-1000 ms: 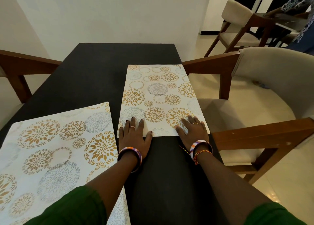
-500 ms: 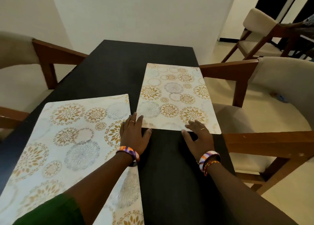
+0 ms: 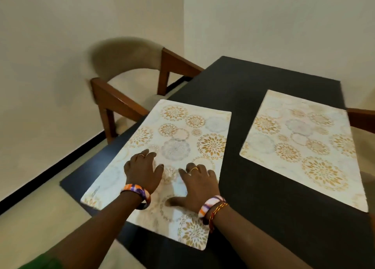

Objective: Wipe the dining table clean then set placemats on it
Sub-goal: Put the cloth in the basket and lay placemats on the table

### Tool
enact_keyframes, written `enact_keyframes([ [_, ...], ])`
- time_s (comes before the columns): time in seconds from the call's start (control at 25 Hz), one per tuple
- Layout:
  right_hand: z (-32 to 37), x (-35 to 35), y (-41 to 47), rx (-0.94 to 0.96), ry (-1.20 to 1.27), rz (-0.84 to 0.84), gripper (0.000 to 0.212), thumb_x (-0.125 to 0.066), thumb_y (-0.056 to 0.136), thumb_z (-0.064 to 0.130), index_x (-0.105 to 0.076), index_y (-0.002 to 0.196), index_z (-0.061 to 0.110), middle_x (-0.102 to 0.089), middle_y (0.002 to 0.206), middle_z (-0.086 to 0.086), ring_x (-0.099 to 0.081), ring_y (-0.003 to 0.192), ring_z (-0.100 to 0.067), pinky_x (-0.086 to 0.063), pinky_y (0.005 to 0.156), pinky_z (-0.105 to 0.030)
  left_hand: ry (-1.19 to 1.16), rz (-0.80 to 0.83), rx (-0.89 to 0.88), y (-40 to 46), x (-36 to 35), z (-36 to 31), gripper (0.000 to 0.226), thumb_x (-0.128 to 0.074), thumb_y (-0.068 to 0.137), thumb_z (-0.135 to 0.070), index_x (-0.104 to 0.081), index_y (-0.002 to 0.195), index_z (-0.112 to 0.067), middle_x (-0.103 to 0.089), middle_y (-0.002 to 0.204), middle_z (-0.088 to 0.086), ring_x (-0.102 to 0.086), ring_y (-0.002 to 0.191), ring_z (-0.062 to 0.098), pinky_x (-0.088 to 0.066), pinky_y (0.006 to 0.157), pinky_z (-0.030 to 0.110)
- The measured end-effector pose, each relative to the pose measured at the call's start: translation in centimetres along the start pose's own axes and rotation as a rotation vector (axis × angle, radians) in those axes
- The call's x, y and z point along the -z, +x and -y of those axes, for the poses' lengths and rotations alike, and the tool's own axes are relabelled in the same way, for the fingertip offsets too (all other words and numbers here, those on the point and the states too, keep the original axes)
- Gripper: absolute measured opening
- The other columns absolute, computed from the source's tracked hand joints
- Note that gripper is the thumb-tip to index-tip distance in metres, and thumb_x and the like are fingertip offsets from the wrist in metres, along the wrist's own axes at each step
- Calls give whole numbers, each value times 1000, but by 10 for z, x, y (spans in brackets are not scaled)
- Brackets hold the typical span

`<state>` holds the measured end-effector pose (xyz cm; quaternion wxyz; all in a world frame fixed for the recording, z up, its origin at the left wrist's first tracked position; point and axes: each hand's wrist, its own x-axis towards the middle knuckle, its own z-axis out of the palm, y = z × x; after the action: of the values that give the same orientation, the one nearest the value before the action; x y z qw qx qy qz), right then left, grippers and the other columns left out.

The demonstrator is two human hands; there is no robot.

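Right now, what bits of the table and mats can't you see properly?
Head view only:
- Near placemat: the parts under the left hand and right hand are covered.
- Far placemat: pattern smeared by motion blur.
- Table: its right side is cut off by the frame edge.
- Small print at the near placemat's corner: too small.

Dim, warm, even light; soft shadows under hands (image 3: 142, 172). Motion blur throughout (chair (image 3: 125, 73) worst); wide-angle bending at edges.
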<state>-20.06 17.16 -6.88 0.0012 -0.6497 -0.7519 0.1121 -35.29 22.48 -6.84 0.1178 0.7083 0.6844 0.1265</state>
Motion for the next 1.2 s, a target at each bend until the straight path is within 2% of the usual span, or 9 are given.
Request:
enact_keyframes([
  [0.16, 11, 0, 35, -90, 22, -57, 60, -39, 89, 60, -35, 140, 29, -28, 151, -3, -22, 138, -26, -13, 111, -51, 86, 78, 24, 20, 4, 28, 56, -35, 94, -49, -32, 143, -21, -26, 154, 5, -25, 141, 25, -16, 115, 41],
  [0.28, 21, -5, 53, -187, 47, 50, 87, -16, 70, 80, -26, 144, 35, -15, 157, 0, -8, 145, -24, -6, 110, -62, 145, 227, -90, 54, -2, 40, 69, -31, 94, -54, -10, 150, -20, -2, 159, 9, -7, 147, 24, -9, 119, 37],
  [0.36, 19, -3, 68, -255, 55, 91, 93, -23, 70, 84, -14, 147, 34, -3, 159, 2, 3, 146, -25, -1, 109, -65, 158, 289, -163, 80, -7, 39, 71, -30, 94, -53, 0, 150, -20, 8, 158, 9, 3, 147, 24, -4, 119, 37],
  [0.48, 3, 6, 101, -355, 97, 127, 90, -34, 76, 79, -5, 149, 35, 8, 159, 3, 10, 146, -25, 2, 109, -64, 170, 333, -269, 133, -15, 25, 71, -28, 95, -52, 3, 150, -19, 12, 158, 8, 8, 147, 23, 1, 118, 37],
  [0.56, -14, 12, 127, -409, 122, 109, 77, -28, 84, 72, -6, 149, 37, 7, 159, 4, 9, 146, -23, 1, 111, -62, 184, 358, -331, 169, -21, 12, 71, -28, 96, -52, 3, 150, -19, 13, 157, 9, 8, 147, 24, 1, 118, 38],
  [0.72, -48, 27, 170, -484, 169, 55, 46, -29, 100, 44, -21, 145, 41, -6, 159, 8, -2, 147, -20, -6, 112, -59, 191, 386, -396, 219, -32, -10, 71, -26, 95, -54, 3, 150, -18, 12, 158, 9, 8, 146, 25, 1, 118, 39],
  [0.84, -63, 35, 191, -518, 170, 58, 43, -32, 101, 35, -26, 143, 43, -10, 158, 9, -6, 147, -19, -8, 113, -59, 189, 385, -423, 241, -39, -20, 72, -25, 95, -55, 3, 150, -18, 11, 158, 9, 8, 146, 25, 1, 119, 39],
  [1.0, -77, 47, 204, -528, 187, 136, 44, -32, 101, 34, -26, 144, 42, -8, 158, 12, -7, 146, -18, -8, 114, -57, 182, 372, -441, 253, -43, -29, 70, -23, 95, -54, 3, 150, -18, 11, 158, 10, 8, 146, 26, 0, 119, 40],
  [1.2, -88, 47, 207, -546, 216, 125, 43, -36, 100, 33, -31, 142, 41, -10, 158, 11, -10, 146, -20, -10, 116, -55, 173, 367, -430, 253, -46, -40, 69, -23, 97, -52, 2, 150, -16, 11, 157, 12, 8, 146, 27, -1, 119, 41],
])
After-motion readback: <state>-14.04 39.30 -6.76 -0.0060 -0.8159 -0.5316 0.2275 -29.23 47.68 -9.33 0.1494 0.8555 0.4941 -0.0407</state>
